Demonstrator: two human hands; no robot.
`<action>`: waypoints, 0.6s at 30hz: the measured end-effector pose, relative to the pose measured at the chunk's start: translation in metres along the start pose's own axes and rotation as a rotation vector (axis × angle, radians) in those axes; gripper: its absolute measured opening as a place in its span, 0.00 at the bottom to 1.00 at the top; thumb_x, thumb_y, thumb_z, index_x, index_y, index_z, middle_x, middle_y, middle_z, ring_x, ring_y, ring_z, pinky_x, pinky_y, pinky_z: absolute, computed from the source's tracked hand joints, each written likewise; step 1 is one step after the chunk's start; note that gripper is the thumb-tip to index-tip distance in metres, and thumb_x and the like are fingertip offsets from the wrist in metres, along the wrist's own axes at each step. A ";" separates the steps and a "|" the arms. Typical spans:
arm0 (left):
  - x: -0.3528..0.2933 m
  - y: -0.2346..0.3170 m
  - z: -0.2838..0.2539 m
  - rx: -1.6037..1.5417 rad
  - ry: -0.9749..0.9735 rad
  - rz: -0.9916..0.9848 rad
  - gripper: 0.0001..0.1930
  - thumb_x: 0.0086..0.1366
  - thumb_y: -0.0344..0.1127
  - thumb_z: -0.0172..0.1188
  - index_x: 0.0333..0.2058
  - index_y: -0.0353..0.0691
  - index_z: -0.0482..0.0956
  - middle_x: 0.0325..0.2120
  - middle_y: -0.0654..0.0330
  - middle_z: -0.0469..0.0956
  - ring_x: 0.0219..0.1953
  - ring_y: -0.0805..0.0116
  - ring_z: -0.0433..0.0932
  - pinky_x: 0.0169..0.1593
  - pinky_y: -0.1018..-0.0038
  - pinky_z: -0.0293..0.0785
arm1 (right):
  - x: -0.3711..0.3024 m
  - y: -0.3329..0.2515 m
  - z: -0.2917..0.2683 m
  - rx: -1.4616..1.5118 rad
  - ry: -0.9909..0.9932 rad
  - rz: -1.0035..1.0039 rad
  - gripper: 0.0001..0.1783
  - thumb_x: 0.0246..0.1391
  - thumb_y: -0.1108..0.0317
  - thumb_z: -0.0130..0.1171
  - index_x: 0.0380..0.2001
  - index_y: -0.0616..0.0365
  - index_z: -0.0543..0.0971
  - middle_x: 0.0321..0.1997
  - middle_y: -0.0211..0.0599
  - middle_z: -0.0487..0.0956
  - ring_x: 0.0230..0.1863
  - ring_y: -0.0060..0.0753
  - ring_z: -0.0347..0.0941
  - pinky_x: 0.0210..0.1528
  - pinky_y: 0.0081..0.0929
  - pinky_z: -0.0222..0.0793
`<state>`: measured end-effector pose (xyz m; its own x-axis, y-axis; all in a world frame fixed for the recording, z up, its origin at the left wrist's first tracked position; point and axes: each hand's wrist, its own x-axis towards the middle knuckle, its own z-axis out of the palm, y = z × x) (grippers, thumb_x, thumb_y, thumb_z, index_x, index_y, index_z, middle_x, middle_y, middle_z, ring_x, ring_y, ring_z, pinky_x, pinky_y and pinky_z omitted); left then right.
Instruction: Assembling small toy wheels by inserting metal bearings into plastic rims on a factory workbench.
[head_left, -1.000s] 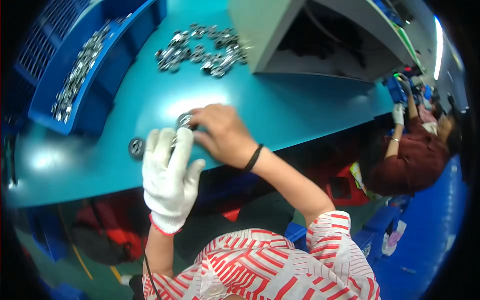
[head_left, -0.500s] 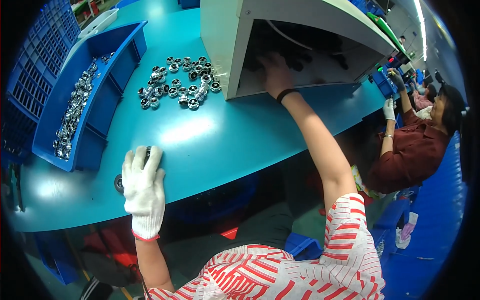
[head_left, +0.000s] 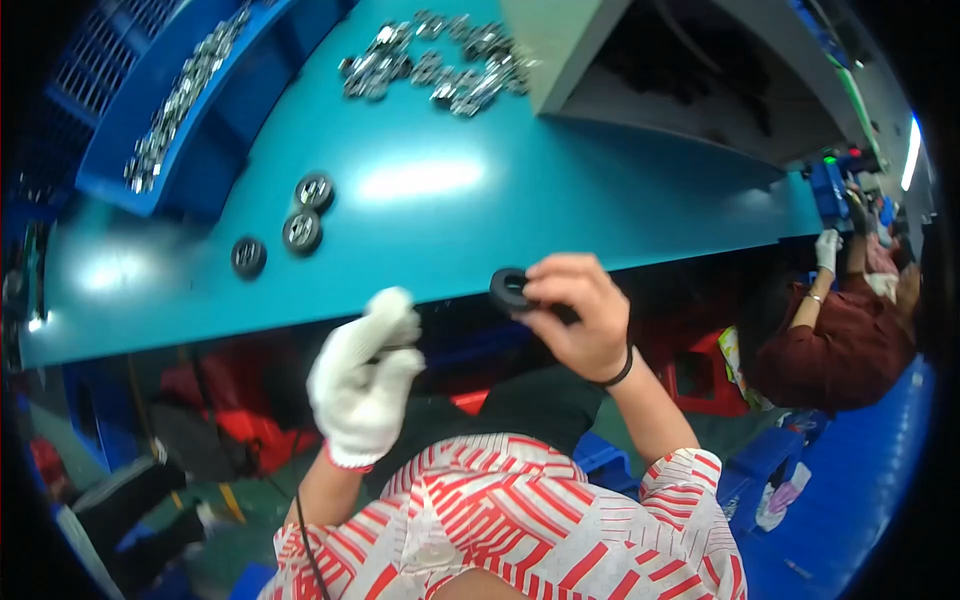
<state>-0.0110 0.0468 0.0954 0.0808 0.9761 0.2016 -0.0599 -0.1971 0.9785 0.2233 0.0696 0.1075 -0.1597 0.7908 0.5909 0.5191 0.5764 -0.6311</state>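
My bare right hand (head_left: 585, 315) pinches a small black rubber tyre (head_left: 499, 292) between thumb and fingertips, just off the table's front edge. Its centre hole shows. Left of it, my left hand (head_left: 362, 385) in a white knit glove is raised in front of the table, with its fingers curled toward the thumb; whether something sits between them is hidden. Three black wheels with silvery hubs lie on the teal table: one wheel (head_left: 315, 192) touches a second wheel (head_left: 302, 231), and a third wheel (head_left: 249, 257) lies apart at their left.
Loose chrome hubs (head_left: 428, 68) lie at the back of the table (head_left: 420, 235). A blue bin (head_left: 205, 150) at the left holds more hubs. At the right stands a white box-like housing (head_left: 560, 60) with black pieces inside. A co-worker (head_left: 835, 340) sits further right.
My right hand has come out of the housing with the tyre. My left hand has lifted off the wheels and moved back toward me, uncovering them. The view has tilted downward.
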 end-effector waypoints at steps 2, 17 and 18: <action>-0.005 0.004 0.016 -0.363 -0.072 -0.496 0.34 0.53 0.20 0.62 0.59 0.35 0.61 0.49 0.49 0.71 0.47 0.64 0.74 0.50 0.71 0.71 | -0.022 -0.007 0.021 0.051 -0.043 -0.061 0.19 0.29 0.83 0.68 0.31 0.59 0.77 0.37 0.41 0.75 0.30 0.38 0.75 0.27 0.25 0.72; -0.038 -0.027 0.002 -0.304 -0.171 -0.529 0.32 0.49 0.17 0.65 0.55 0.35 0.66 0.52 0.54 0.71 0.48 0.67 0.75 0.50 0.73 0.74 | -0.063 -0.007 0.073 0.130 -0.112 -0.221 0.19 0.31 0.83 0.67 0.31 0.61 0.76 0.38 0.41 0.73 0.32 0.39 0.75 0.30 0.26 0.74; -0.039 -0.029 0.002 -0.307 -0.168 -0.531 0.32 0.49 0.17 0.65 0.55 0.35 0.66 0.52 0.54 0.71 0.48 0.67 0.75 0.50 0.73 0.74 | -0.063 -0.007 0.073 0.124 -0.112 -0.223 0.19 0.31 0.83 0.66 0.31 0.61 0.76 0.38 0.41 0.73 0.32 0.39 0.75 0.30 0.26 0.74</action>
<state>-0.0099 0.0143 0.0596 0.3311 0.9014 -0.2792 -0.2491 0.3688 0.8955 0.1684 0.0308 0.0380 -0.3538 0.6558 0.6669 0.3554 0.7538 -0.5527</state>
